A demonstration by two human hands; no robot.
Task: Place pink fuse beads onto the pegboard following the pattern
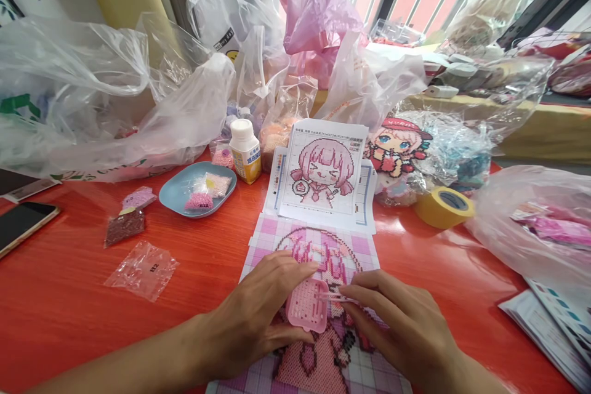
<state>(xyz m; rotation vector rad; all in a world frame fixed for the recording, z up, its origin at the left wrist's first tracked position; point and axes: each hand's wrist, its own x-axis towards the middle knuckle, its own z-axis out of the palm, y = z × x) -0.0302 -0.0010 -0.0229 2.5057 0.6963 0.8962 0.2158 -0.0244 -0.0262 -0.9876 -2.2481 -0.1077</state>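
Note:
My left hand (258, 308) grips a small pink bead tray (308, 306) by its side, thumb at the lower edge and fingers at the upper. Light beads dot the tray's floor. In my right hand (401, 320) a pair of tweezers (336, 298) is pinched, its tips reaching over the tray's right side. Both hands are above a pegboard (277, 234) carrying a fuse-bead figure (318, 345) in pinks with dark outlines, partly hidden by the hands and tray. Behind the board leans a printed pattern sheet (323, 172) of a pink-haired character.
On the red table (203, 283) are a blue plate (168, 194) with bead bags, an empty bag (146, 271), a phone (25, 225) and a white-capped bottle (244, 151). Yellow tape (443, 208), papers (549, 332) and a plastic bag (530, 215) lie right. More bags crowd the back.

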